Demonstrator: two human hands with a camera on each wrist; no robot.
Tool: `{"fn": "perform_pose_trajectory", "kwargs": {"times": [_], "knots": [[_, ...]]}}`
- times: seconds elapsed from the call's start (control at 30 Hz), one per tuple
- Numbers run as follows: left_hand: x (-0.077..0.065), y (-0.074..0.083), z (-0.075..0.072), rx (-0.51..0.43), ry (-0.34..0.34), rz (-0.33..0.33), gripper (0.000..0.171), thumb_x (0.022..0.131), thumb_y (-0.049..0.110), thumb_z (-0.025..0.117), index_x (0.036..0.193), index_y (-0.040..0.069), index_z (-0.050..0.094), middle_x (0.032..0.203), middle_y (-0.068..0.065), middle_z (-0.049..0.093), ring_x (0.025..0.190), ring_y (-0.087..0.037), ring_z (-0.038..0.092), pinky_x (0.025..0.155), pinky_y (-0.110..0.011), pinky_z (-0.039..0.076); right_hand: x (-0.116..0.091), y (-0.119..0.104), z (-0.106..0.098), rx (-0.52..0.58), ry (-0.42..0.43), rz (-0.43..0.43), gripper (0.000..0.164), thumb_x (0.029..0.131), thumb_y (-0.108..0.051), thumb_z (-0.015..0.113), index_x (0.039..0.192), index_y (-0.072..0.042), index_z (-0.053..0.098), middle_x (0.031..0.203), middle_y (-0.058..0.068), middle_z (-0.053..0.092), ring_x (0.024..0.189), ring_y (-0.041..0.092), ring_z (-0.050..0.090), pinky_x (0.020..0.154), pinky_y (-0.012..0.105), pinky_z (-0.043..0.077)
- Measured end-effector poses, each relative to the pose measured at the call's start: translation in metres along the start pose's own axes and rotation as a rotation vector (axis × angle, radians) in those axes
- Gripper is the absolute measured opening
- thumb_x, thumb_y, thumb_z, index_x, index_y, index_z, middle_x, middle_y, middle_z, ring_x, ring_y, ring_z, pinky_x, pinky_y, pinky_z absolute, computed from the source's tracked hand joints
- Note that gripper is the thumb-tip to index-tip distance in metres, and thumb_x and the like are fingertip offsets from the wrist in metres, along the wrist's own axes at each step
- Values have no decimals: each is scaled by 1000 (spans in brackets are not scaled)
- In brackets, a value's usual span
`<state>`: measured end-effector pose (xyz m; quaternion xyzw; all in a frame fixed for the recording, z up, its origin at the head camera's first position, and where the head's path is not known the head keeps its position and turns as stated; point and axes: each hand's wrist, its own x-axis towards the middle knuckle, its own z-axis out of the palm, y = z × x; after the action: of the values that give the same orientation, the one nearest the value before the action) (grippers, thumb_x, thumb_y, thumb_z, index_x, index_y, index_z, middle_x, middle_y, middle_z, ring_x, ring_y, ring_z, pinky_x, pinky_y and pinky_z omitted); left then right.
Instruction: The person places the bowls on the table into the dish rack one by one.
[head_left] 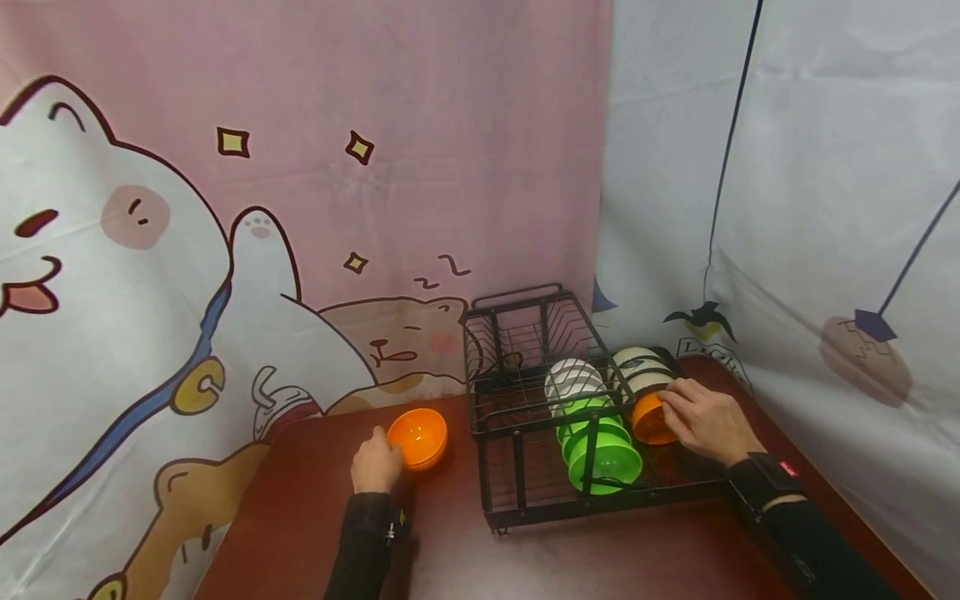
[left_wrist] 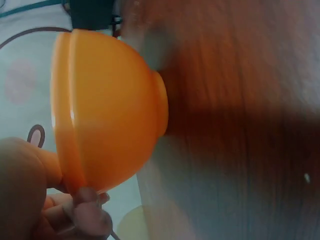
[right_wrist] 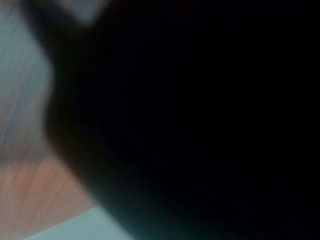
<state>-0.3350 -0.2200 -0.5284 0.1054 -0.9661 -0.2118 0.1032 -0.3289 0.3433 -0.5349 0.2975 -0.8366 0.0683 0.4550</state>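
My left hand [head_left: 377,464] pinches the rim of an orange bowl [head_left: 417,435] at its left side. In the left wrist view the bowl [left_wrist: 107,110] shows a doubled rim, as if two are nested, and its foot is close to the tabletop. My right hand [head_left: 708,421] holds another orange bowl [head_left: 651,419], tilted on its side at the right of a black wire dish rack [head_left: 519,471]. Cream bowls with dark rims [head_left: 636,367] are lined up behind that bowl. A dark shape fills most of the right wrist view and hides the right fingers.
Inside the rack, several green bowls [head_left: 603,460] lean in a row before white bowls [head_left: 572,379]. The rack's upper wire tier [head_left: 525,358] rises at the back left. Printed cloth walls [head_left: 450,167] border the reddish-brown table [head_left: 300,492].
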Motion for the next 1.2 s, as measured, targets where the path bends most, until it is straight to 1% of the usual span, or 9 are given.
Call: {"fn": "perform_pose_trajectory", "kwargs": {"times": [0.33,0.47,0.57,0.63,0.7,0.83,0.9,1.0,1.2], "knots": [[-5,2,-16,-37,53,94,37,96,8,58,125,-15,53,101,-37,70,88,-50,71,79,-62,58,2,2,-2,5,-10,29,27,90,-27,60,100,-7,77,94,7,68,80,22,63,61,40,56],[-3,7,-36,-73,56,98,33,98,9,54,124,-12,52,100,-34,70,85,-45,71,78,-59,58,6,3,-9,3,-2,127,26,85,-23,66,104,-9,77,97,8,68,84,26,66,64,45,58],[-1,16,-59,-106,89,103,31,101,10,50,124,-10,52,99,-32,70,79,-39,68,70,-53,56,17,0,-21,32,-11,263,29,87,-21,70,113,-11,76,103,9,68,85,30,68,63,48,55],[0,26,-77,-126,140,121,29,101,11,49,122,-9,53,94,-31,69,72,-36,64,62,-46,51,31,-3,-32,80,-34,368,33,92,-21,69,124,-13,73,111,10,68,87,33,68,63,47,53],[-1,37,-96,-147,204,145,28,101,11,49,119,-8,54,88,-27,67,66,-32,60,57,-40,46,50,-6,-43,189,-46,473,38,99,-20,65,136,-14,66,120,12,66,93,28,66,69,35,52],[-7,60,-131,-206,286,191,25,101,12,48,117,-5,56,76,-18,61,58,-27,52,51,-32,39,91,-11,-68,469,-22,595,45,109,-19,51,153,-13,50,134,18,57,110,-3,56,89,8,41],[-11,71,-145,-239,297,215,27,101,12,47,120,-4,55,74,-16,60,55,-24,51,49,-30,39,109,-13,-79,604,-4,617,47,111,-19,45,157,-12,43,139,22,53,113,-13,51,93,1,37],[-15,82,-156,-272,307,240,29,102,11,47,125,-4,55,73,-15,61,52,-22,51,47,-29,39,126,-15,-91,735,2,628,49,113,-22,39,160,-10,36,143,26,48,115,-16,52,96,-1,38],[-21,89,-157,-276,315,265,26,102,11,48,123,-3,55,69,-12,56,51,-21,46,47,-28,37,127,-15,-93,776,-68,694,53,114,-27,35,162,-4,30,149,27,45,115,-17,49,94,-1,38]]}}
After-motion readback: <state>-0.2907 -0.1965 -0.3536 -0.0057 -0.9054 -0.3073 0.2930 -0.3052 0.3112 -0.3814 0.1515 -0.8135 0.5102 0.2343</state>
